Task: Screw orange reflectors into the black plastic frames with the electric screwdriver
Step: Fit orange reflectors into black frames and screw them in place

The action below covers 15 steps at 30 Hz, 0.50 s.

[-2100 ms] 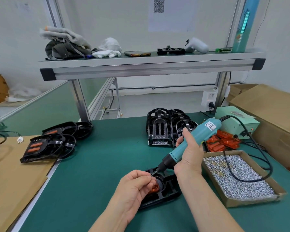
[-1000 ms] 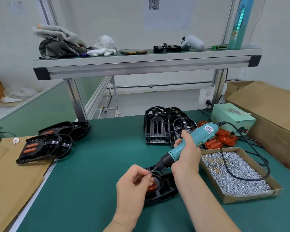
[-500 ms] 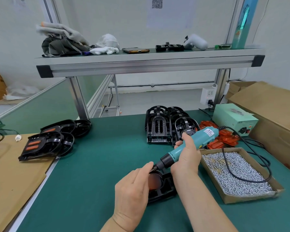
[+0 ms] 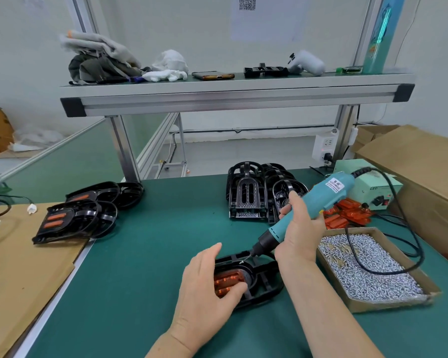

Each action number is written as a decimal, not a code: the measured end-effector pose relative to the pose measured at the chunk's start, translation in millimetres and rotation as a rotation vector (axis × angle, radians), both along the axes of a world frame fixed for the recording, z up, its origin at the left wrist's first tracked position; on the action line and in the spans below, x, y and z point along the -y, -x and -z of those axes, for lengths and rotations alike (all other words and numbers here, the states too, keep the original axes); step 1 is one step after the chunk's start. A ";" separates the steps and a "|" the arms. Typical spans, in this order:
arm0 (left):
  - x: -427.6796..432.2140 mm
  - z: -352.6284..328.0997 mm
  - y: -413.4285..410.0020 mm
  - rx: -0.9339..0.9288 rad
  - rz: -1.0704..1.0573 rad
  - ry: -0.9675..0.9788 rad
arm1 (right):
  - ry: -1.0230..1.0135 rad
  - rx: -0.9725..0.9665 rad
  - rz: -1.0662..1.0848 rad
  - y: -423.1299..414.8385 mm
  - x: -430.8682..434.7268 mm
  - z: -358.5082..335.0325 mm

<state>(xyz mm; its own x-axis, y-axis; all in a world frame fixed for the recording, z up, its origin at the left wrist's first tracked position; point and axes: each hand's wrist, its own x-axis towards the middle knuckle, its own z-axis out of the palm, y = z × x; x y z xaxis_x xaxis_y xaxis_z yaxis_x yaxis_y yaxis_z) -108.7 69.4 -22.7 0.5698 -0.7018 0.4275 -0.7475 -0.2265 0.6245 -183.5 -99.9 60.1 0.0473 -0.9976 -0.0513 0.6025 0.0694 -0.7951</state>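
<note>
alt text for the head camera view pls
A right hand grips a teal electric screwdriver, its tip angled down at the far end of a black plastic frame on a green table, while the left hand presses flat on the frame and its orange reflector. A box of screws sits to the right.

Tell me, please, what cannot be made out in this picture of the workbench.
Head view: the left hand covers part of the orange reflector and the left part of the black frame.
Head view: the screw at the tip of the electric screwdriver is too small to tell if it is seated.
Head view: the QR sheet is cut off by the top edge.
</note>
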 end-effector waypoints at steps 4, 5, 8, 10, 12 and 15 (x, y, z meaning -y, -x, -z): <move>-0.7 11.1 -4.6 0.078 0.042 -0.129 | 0.173 -0.048 0.015 -0.4 -3.0 -0.3; -0.2 12.5 -5.2 0.078 0.044 -0.129 | 0.210 -0.069 0.013 -1.6 -5.4 0.5; 0.4 12.9 -6.5 0.073 0.060 -0.091 | 0.299 -0.121 -0.011 -6.2 -13.7 3.2; -0.1 13.5 -7.3 0.066 0.082 -0.097 | 0.342 -0.171 -0.030 -8.7 -19.4 4.4; -1.0 15.1 -8.4 0.051 0.090 -0.108 | 0.357 -0.193 -0.046 -10.6 -23.8 5.8; -0.9 16.6 -9.4 0.045 0.091 -0.107 | 0.370 -0.213 -0.062 -12.7 -27.6 8.0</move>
